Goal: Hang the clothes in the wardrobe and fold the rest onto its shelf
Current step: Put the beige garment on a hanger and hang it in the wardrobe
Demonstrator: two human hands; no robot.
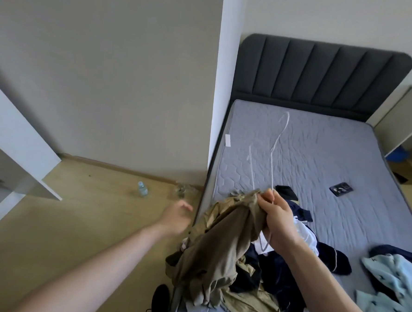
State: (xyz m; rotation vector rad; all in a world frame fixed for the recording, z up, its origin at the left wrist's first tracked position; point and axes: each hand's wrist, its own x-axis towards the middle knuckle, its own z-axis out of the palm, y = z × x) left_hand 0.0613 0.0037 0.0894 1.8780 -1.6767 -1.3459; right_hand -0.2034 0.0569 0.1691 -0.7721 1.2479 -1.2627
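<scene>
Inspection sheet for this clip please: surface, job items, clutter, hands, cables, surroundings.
Surface: bare grey mattress, dark headboard.
Job's things: olive garment and white wire hanger, both in the right hand's grip; dark clothes and light blue garment lying on the mattress.
Clutter: phone on mattress; water bottle and black shoe on floor.
Hands: right hand grips; left hand holds nothing, blurred.
Cables: nothing seen.
Surroundings: wardrobe panel, wood floor.
</scene>
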